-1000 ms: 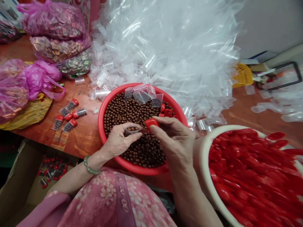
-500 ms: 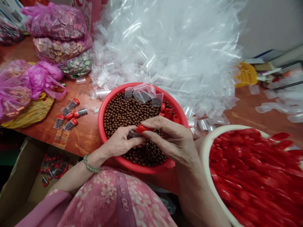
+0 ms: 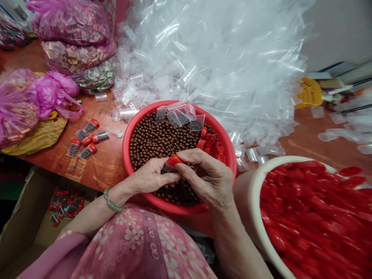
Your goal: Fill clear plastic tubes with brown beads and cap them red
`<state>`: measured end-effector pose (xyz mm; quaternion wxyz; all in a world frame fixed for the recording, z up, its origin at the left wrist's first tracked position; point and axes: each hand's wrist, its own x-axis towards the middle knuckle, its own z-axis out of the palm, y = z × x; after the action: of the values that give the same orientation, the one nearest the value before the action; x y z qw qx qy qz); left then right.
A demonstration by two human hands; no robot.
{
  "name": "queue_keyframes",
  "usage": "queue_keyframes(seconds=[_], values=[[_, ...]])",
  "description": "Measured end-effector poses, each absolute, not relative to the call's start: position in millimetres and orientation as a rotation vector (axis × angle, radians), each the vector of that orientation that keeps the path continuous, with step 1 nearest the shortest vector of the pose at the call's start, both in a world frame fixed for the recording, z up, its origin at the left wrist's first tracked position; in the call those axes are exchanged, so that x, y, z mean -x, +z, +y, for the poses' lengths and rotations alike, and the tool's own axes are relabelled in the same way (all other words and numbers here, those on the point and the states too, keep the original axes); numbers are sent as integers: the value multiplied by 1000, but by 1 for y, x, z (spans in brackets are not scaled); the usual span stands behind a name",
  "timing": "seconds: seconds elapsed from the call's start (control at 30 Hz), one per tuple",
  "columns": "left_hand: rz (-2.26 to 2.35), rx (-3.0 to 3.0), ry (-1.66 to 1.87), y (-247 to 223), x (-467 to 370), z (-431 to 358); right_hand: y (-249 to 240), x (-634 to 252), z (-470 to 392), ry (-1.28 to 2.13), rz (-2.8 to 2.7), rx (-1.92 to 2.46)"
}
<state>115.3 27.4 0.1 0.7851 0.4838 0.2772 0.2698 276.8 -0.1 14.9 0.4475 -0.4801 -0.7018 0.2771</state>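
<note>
Over a red basin [image 3: 126,149] of small brown balls [image 3: 162,141], my two hands meet around one small container. My left hand [image 3: 148,176] is closed on a clear plastic tube [image 3: 167,168], mostly hidden by the fingers. Thumb and fingers of my right hand [image 3: 213,174] pinch a red cap [image 3: 174,160] at the tube's upper end. Whether the cap is fully seated, I cannot tell. Several loose red caps [image 3: 210,140] and empty clear tubes [image 3: 180,113] lie on the balls inside the basin.
A heap of clear tubes [image 3: 215,69] rises behind the basin. At right stands a cream bucket [image 3: 254,190] of red caps. Filled capped containers [image 3: 87,151] lie at left, others in a cardboard box [image 3: 21,211] below. Pink bags [image 3: 69,25] sit at back left.
My right hand has shifted slightly left and down, and the red cap now sits closer against the tube's end. More loose caps show in the basin. The view has shifted slightly.
</note>
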Motion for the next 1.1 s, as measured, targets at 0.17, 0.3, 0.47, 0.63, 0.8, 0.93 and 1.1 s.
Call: queue_keyframes(seconds=[0.17, 0.3, 0.47, 0.63, 0.8, 0.93, 1.1], values=[[534, -999, 587, -3, -113, 28, 23, -280, -6, 461, -2076, 1181], [518, -802, 558, -4, -115, 28, 22, -274, -8, 138, -2326, 1277], [540, -653, 562, -2, -117, 29, 14, -265, -2, -200, -2341, 1197], [514, -590, 525, 2, -118, 29, 18, -267, 3, -279, -2332, 1121], [470, -576, 522, 2, -123, 29, 19, -272, 4, -302, -2331, 1103], [484, -574, 498, 1, -125, 27, 16, -276, 2, -278, -2338, 1085], [460, -675, 450, 3, -123, 29, 25, -279, -4, 108, -2293, 1165]])
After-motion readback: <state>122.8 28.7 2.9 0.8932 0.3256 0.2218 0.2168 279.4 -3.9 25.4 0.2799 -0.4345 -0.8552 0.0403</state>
